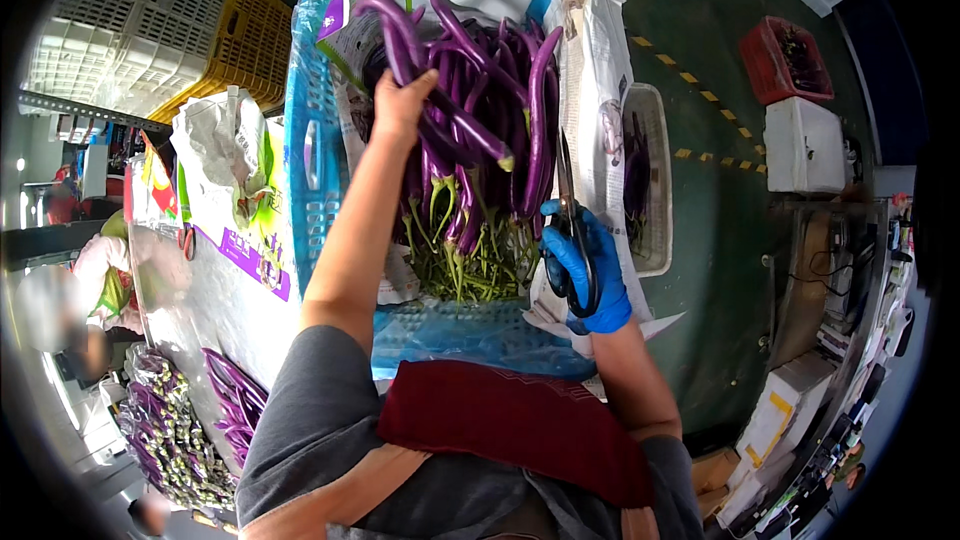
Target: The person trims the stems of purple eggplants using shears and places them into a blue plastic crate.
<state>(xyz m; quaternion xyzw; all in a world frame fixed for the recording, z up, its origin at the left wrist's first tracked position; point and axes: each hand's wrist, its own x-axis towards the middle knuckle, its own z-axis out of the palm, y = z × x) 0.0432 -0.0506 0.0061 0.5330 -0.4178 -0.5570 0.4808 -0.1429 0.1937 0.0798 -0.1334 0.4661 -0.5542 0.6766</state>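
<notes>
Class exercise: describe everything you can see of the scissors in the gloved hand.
The scissors have dark handles and long, narrow, dark metal blades that look closed and point away from the person, up along the white paper lining of the blue crate. The right hand, in a blue glove, grips them with its fingers through the handle loops. The blades lie just right of the long purple eggplants; contact is unclear.

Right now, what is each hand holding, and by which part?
Left hand: long purple eggplants, gripped mid-length. Blue-gloved right hand: black scissors, by the handle loops.
</notes>
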